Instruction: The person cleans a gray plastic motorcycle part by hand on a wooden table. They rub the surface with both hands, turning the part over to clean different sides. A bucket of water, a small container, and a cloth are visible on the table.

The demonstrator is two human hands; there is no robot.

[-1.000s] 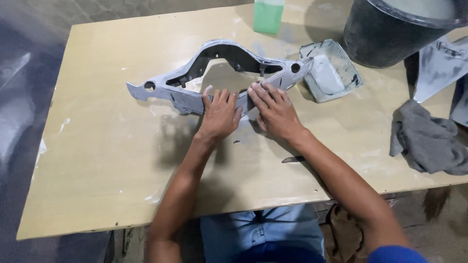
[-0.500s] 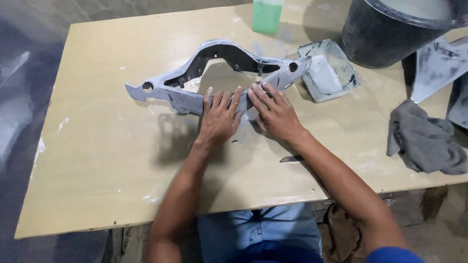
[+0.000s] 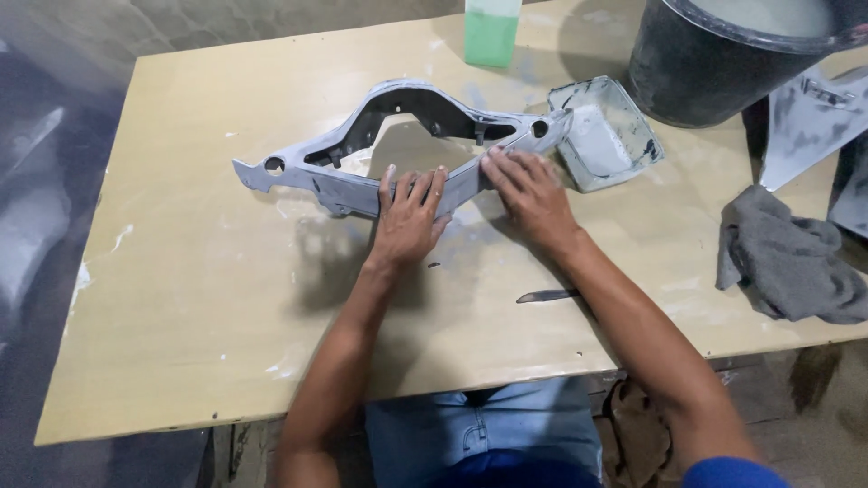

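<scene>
A grey plastic frame panel (image 3: 398,136) lay flat on the tan worktop (image 3: 181,298), its near edge under both hands. The left hand (image 3: 407,217) pressed flat on that edge, fingers (image 3: 411,185) spread and uncurled. The right hand (image 3: 533,194) rested just beside it, fingers extended onto the panel, grasping nothing. A shallow grey tray (image 3: 606,131) touched the panel's right end. A black bucket (image 3: 723,63) stood behind the tray, a green bottle (image 3: 491,32) at the far edge, a grey rag (image 3: 791,258) well to the right, a small dark blade (image 3: 547,295) near the right forearm
</scene>
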